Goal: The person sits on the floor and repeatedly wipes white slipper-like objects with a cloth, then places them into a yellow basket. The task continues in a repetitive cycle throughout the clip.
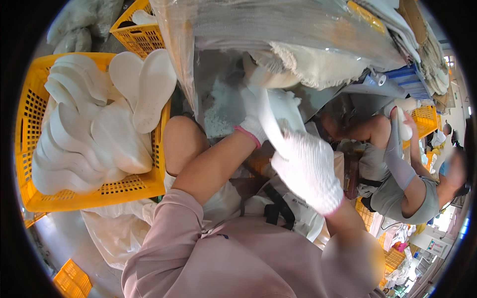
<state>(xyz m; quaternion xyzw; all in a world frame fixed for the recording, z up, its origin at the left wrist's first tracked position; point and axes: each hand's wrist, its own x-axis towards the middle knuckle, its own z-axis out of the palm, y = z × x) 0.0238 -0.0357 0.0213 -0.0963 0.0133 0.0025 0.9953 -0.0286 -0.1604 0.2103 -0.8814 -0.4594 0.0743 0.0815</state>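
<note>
Sole (270,122), curved and white, is pinched by the white-knit-gloved right hand (308,170) at four o'clock. White-gloved left hand (252,117): grip blurred, cannot tell.

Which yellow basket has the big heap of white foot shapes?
The big yellow basket left of the bare knee. White foot shapes are heaped inside; no other yellow basket shows such a pile. The one above shows few pieces.

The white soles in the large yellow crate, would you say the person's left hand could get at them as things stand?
Probably yes: the white soles lie uncovered in the open-topped yellow crate just beyond the left knee, though the left hand seems busy at the white piece.
</note>
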